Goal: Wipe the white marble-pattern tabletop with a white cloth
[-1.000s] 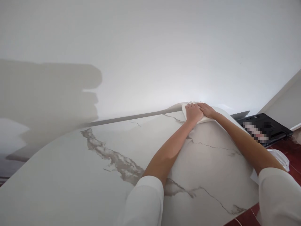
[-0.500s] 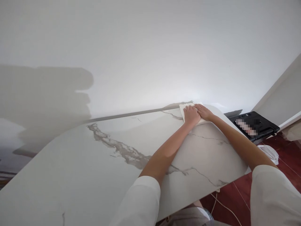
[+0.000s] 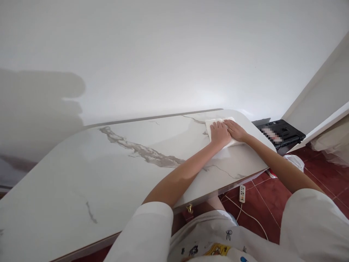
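Observation:
A folded white cloth (image 3: 235, 141) lies on a white marble-patterned tabletop (image 3: 131, 185), near its far right rounded corner. My left hand (image 3: 220, 133) presses down on the cloth, its fingers bent over it. Beside it and touching it, my right hand (image 3: 235, 130) rests on the cloth with fingers stretched toward the left. Both palms are hidden. Grey veins run across the tabletop under and around my forearms.
A white wall (image 3: 163, 58) stands along the table's far edge. To the right are a black case (image 3: 290, 134) and a white bag (image 3: 296, 162) on the red tiled floor (image 3: 272, 196). A power strip (image 3: 242, 194) with its cord lies below the near edge.
Both hands and the cloth have come slightly back from the far edge toward me. The camera view has shifted, showing more of the near edge, the power strip and my shirt.

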{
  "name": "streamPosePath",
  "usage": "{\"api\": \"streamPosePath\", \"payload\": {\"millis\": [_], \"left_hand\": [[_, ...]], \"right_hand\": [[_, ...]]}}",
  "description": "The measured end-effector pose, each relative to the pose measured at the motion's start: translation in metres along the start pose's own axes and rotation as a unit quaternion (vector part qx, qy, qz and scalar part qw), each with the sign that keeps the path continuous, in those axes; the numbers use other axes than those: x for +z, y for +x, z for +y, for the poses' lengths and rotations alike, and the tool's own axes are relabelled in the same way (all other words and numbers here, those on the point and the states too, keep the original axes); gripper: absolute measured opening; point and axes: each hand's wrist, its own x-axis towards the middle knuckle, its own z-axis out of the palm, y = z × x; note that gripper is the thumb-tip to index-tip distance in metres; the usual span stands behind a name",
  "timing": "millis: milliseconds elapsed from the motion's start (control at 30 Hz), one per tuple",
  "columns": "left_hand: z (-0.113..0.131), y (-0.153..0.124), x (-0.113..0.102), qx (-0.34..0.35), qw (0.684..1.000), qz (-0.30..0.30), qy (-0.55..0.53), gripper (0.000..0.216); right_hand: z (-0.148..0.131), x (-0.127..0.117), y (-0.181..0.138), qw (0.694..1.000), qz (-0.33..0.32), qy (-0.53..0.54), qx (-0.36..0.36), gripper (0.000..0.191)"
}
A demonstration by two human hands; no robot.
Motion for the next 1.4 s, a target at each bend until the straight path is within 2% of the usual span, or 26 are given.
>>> {"api": "streamPosePath", "payload": {"millis": [200,400,533,633,767,967,1067,1167,1267,1400], "left_hand": [[0.015,-0.046,-0.013,0.001,1.000,-0.007,0.017,0.046],[0.030,-0.102,-0.028,0.008,0.999,-0.022,0.035,0.052],[0.037,-0.137,-0.028,0.014,0.999,-0.017,0.034,0.053],[0.041,-0.150,-0.026,0.005,1.000,-0.007,0.030,0.053],[0.051,-0.149,-0.023,-0.013,1.000,-0.004,0.008,0.054],[0.076,-0.132,-0.014,0.011,1.000,-0.009,-0.002,0.056],[0.078,-0.126,-0.012,0.031,0.999,-0.014,-0.003,0.057],[0.072,-0.125,-0.012,0.072,0.997,-0.010,-0.013,0.056],[0.066,-0.126,-0.013,0.114,0.993,-0.006,-0.014,0.058],[0.066,-0.119,-0.015,0.119,0.992,-0.028,-0.007,0.059]], "right_hand": [[-0.022,-0.004,-0.039,0.999,-0.003,-0.006,-0.033,0.051],[-0.064,-0.010,-0.092,0.998,-0.004,-0.039,-0.045,0.053],[-0.089,-0.010,-0.124,0.998,0.023,-0.052,-0.039,0.053],[-0.100,-0.011,-0.136,0.997,0.038,-0.040,-0.047,0.052],[-0.098,-0.016,-0.140,0.998,0.042,-0.018,-0.048,0.050],[-0.064,-0.029,-0.148,0.998,0.042,-0.011,-0.033,0.049],[-0.054,-0.037,-0.151,0.999,0.036,-0.015,-0.033,0.049],[-0.061,-0.040,-0.156,0.998,0.040,-0.052,-0.009,0.048],[-0.075,-0.038,-0.161,0.992,0.073,-0.099,0.032,0.046],[-0.078,-0.032,-0.158,0.995,0.081,-0.050,0.026,0.049]]}}
